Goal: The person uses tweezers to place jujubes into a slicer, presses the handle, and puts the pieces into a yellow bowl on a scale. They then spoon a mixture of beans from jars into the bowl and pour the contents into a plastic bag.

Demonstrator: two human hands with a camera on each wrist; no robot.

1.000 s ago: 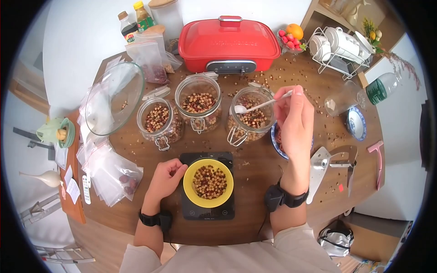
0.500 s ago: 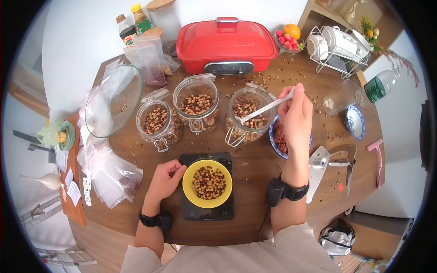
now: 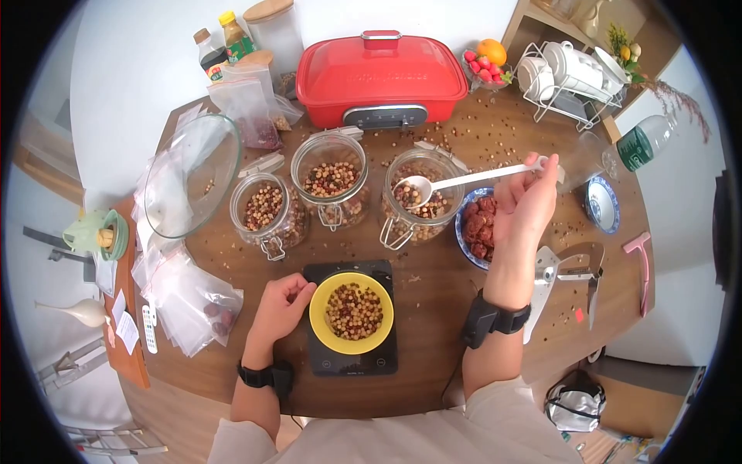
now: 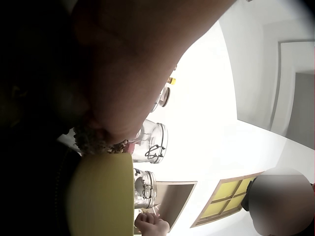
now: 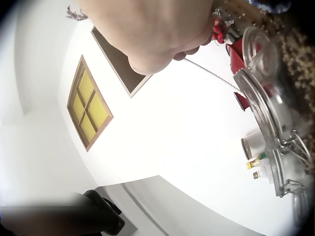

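Shifting rightward, the right hand (image 3: 519, 210) is pinching the white spoon (image 3: 481, 176) by its end, seemingly clearing the right-hand glass jar (image 3: 421, 230), the left hand (image 3: 280, 307) resting loosely curled, empty, by the yellow bowl (image 3: 352, 347).

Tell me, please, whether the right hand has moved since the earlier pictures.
Yes, the right hand has moved rightward, farther from the rightmost clip-top jar.

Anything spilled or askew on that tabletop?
Yes: loose beans lie scattered over the wooden table, thickest right of the red cooker, outside any jar or bowl. No damage stands out.
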